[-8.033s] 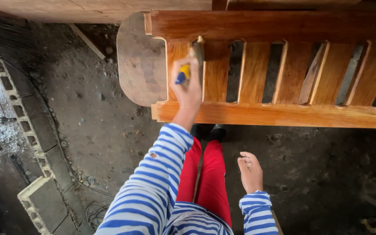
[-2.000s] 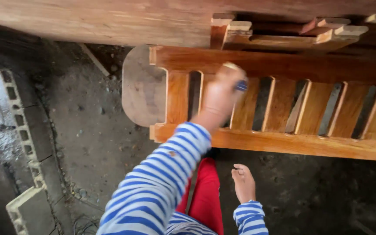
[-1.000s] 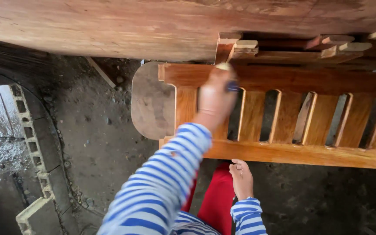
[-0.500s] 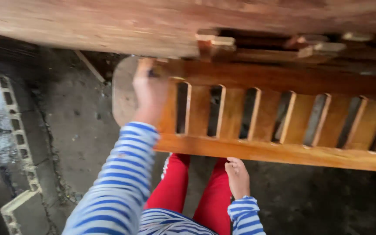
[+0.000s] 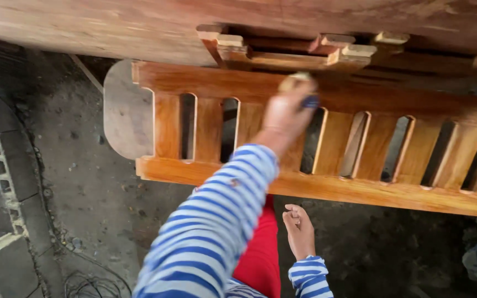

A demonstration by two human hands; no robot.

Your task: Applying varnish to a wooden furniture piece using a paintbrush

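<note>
Soft daylight enters from the left, the floor lies dim, and motion blur smears the frame.

There are no packages, labels, signs or screens here, only wood, a dirt floor and some grey blocks.

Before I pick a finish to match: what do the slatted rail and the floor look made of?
Rail: apparently solid wood, with visible grain and a glossy orange sheen, likely varnish or oil. Floor: rough grey concrete or packed earth, dusty and matt.
</note>
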